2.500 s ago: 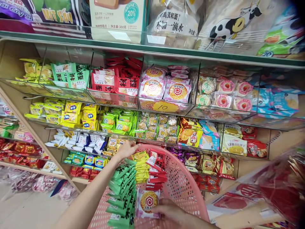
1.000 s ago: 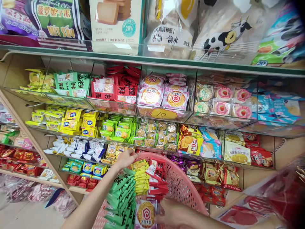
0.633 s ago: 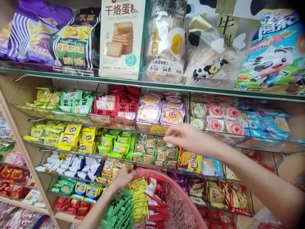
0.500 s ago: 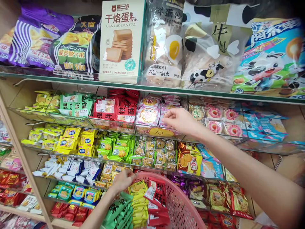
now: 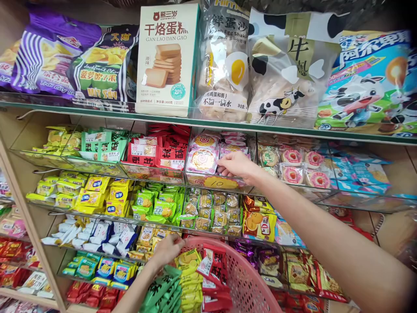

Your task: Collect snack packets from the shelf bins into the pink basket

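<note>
My right hand (image 5: 237, 165) reaches over the clear front of an upper compartment. Its fingers are pinched at the right edge of a pink-and-white cookie packet (image 5: 201, 161), which still lies on its pile. Behind the hand is a second pile of pink packets (image 5: 233, 149). My left hand (image 5: 167, 251) is closed on the rim of a pink perforated plastic basket (image 5: 249, 278) at the bottom; its fingertips are partly hidden. Inside the basket are green packets (image 5: 163, 289), yellow packets (image 5: 190, 282) and red packets (image 5: 215, 274), stacked in rows.
A glass shelf edge (image 5: 221, 123) runs above my right hand, carrying large snack bags and a cream cake box (image 5: 166, 61). Clear dividers separate the compartments. Red packets (image 5: 156, 152) lie left of the cookies, and round strawberry-printed packets (image 5: 304, 165) lie right.
My right hand has moved slightly left and down, from the right pile of pink packets to the edge of the left one. My left hand and the basket have barely moved.
</note>
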`<state>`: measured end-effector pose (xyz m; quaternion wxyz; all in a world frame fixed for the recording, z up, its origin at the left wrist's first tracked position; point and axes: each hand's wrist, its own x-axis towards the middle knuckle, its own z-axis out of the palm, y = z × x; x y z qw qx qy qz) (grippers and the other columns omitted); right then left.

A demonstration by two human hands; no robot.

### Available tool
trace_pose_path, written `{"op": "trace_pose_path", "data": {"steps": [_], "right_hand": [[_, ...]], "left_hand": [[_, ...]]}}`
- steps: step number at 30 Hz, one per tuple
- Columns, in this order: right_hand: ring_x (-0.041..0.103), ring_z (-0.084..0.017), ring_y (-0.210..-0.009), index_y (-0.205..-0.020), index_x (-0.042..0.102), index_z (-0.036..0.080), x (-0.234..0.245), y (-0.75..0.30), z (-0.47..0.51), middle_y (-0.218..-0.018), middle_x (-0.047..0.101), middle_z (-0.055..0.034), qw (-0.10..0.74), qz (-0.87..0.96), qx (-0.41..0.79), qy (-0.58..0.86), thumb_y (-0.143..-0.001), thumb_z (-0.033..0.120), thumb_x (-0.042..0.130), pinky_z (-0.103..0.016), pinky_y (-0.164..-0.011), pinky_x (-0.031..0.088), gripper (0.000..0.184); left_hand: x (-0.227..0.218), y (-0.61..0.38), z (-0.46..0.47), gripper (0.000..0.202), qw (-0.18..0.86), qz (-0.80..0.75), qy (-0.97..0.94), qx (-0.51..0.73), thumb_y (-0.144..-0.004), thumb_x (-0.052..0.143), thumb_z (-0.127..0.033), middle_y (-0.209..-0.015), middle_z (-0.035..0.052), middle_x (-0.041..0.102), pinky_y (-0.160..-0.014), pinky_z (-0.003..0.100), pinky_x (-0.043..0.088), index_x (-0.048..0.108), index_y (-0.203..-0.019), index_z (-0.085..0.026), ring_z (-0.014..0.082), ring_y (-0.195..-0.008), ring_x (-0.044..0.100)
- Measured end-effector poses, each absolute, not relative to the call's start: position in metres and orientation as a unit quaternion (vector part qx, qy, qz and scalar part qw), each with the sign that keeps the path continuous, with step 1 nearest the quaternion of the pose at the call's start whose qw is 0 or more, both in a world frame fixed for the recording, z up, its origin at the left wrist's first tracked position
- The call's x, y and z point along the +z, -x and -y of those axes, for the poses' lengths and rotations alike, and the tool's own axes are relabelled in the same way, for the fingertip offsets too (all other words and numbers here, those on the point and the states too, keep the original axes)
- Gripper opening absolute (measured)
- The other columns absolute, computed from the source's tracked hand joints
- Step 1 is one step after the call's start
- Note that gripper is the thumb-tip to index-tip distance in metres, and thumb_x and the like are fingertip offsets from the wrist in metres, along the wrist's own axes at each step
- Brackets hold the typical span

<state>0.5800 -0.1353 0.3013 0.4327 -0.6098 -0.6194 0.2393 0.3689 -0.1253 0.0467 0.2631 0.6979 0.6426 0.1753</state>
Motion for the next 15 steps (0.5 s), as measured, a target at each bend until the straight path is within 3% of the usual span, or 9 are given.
{"op": "trace_pose_path", "data": {"steps": [9, 15], "right_hand": [[0.049, -0.006, -0.043, -0.058, 0.055, 0.015, 0.2941, -0.5765, 0.132, -0.057, 0.063, -0.0021, 0.469, 0.608, 0.239, 0.594, -0.078, 0.015, 0.054, -0.015, -0.038, 0.03, 0.02], [0.058, -0.008, -0.049, -0.063, 0.049, 0.017, 0.2916, -0.5753, 0.1323, -0.053, 0.058, 0.0007, 0.509, 0.601, 0.233, 0.57, -0.078, 0.015, 0.052, -0.014, -0.041, 0.036, 0.016]], "left_hand": [[0.0465, -0.3679, 0.1266, 0.037, 0.259, -0.643, -0.698, 0.178, -0.077, 0.044, -0.053, -0.078, 0.0044, 0.068, -0.064, 0.026, 0.037, 0.063, -0.076, -0.021, 0.0225, -0.079, 0.062], [0.0489, -0.368, 0.1285, 0.038, 0.267, -0.645, -0.692, 0.182, -0.078, 0.045, -0.055, -0.079, 0.0043, 0.069, -0.065, 0.026, 0.038, 0.062, -0.074, -0.022, 0.0229, -0.082, 0.062]]}}
